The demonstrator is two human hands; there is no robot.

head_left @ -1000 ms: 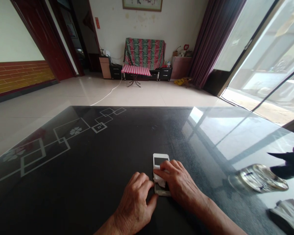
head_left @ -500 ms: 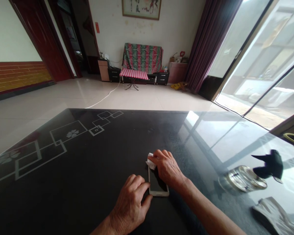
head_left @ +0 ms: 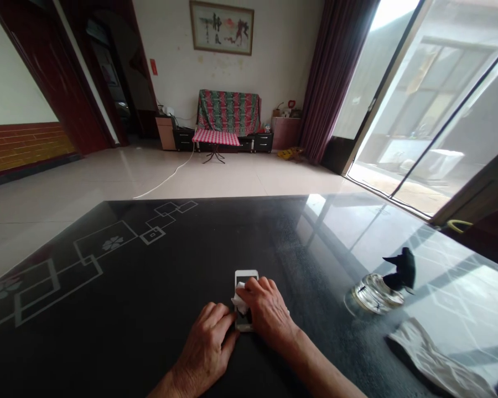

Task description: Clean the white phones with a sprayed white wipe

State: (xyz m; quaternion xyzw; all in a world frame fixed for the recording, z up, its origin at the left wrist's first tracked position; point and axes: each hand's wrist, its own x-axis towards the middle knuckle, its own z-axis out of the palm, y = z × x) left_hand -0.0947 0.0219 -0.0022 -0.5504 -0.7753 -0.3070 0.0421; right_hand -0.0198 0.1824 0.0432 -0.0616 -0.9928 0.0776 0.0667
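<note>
Tabletop point(head_left: 170, 271), dark and glossy, is filling the lower view, with window light reflecting across its right side. A pale, crumpled cloth point(head_left: 435, 356) is lying towards the right, and a clear bottle point(head_left: 375, 293) with a black spray head is sitting just beyond it. Of the 2 bare hands, the left hand point(head_left: 205, 340) is curling loosely, half open, its fingertips resting at the left edge of a phone point(head_left: 241, 321), seemingly bracing rather than gripping. The right hand point(head_left: 269, 309) is bunching its fingers over a white wad point(head_left: 240, 299), pinching it against the glass. The phone is lying screen up on the tabletop, between the hands. Wiping the screen appears to be the step underway; the next move is probably calling for light, even pressure while the left hand is preventing sliding.
</note>
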